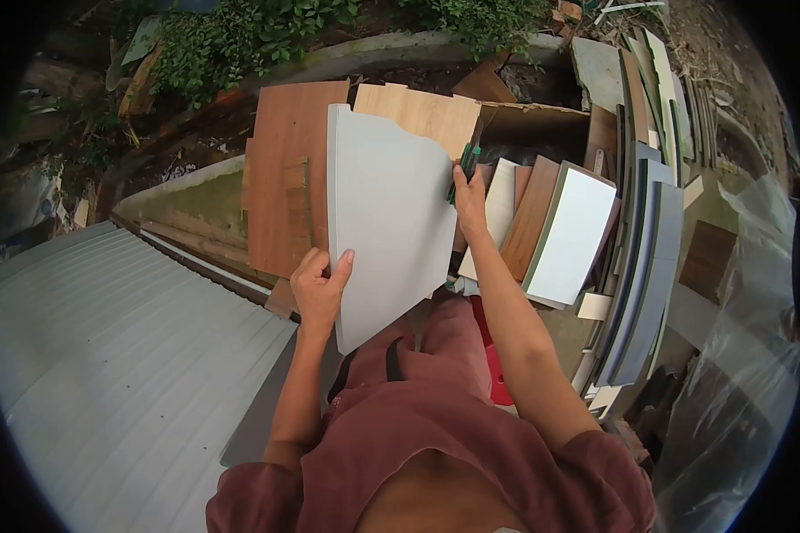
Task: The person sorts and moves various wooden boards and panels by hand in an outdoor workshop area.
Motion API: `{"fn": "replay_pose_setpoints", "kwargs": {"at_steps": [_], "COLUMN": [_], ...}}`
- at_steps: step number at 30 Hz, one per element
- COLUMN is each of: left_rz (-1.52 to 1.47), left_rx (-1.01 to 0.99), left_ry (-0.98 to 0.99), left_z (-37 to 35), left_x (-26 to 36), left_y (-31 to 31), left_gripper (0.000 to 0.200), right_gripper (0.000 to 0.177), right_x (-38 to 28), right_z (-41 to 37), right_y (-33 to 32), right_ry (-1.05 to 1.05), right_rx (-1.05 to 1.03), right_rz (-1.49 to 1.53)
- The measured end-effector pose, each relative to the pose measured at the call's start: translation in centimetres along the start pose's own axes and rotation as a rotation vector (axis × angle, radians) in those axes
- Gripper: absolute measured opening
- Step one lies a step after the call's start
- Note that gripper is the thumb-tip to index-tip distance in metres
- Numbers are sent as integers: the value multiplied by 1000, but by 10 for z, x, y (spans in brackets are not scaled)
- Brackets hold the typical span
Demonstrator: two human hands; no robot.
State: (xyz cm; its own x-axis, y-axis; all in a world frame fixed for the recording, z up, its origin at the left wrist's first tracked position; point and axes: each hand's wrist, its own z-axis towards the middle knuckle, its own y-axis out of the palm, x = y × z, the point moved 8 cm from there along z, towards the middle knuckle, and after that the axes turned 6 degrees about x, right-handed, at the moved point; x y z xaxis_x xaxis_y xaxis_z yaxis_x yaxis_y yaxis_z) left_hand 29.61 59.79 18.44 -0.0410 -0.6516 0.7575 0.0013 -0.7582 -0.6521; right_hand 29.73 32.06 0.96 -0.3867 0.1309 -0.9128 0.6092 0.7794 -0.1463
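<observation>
A pale grey panel [391,204] with an uneven, wavy far edge is tilted up in front of me. My left hand [318,286] is closed on its left edge, thumb lying on the face. At the panel's right edge my right hand [471,200] is closed around a green-and-black utility knife [472,160], its dark end pointing away from me. Behind the panel lie a reddish-brown wood board [284,178] and a light wood board [418,111]. Parts of both boards are hidden by the panel.
Corrugated roofing sheet [124,355] spreads across the left. To the right lean a white board [571,235], brown planks [531,218] and a stack of long grey strips [653,275]. Clear plastic sheeting [729,382] hangs at far right. Green plants [240,44] grow beyond a low wall.
</observation>
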Motion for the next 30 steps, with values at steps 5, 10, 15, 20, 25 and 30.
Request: {"fn": "replay_pose_setpoints", "kwargs": {"at_steps": [5, 10, 15, 20, 25, 30], "left_rz": [91, 201, 241, 188, 172, 185], "left_rx": [-12, -93, -124, -185, -186, -217], "left_ry": [94, 322, 448, 510, 512, 505], "left_z": [10, 4, 3, -3, 2, 4], "left_x": [36, 71, 69, 73, 73, 69], "left_y": [-15, -14, 1, 10, 10, 14], "left_gripper": [41, 35, 30, 26, 24, 23], "right_gripper": [33, 36, 30, 26, 29, 29], "right_x": [24, 36, 68, 92, 35, -97], "right_z": [2, -9, -22, -30, -27, -64], "right_y": [3, 3, 0, -10, -38, -79], "right_ry": [-3, 81, 146, 195, 51, -47], "right_rx": [6, -13, 5, 39, 31, -196], "right_rz": [82, 246, 492, 561, 45, -142]}}
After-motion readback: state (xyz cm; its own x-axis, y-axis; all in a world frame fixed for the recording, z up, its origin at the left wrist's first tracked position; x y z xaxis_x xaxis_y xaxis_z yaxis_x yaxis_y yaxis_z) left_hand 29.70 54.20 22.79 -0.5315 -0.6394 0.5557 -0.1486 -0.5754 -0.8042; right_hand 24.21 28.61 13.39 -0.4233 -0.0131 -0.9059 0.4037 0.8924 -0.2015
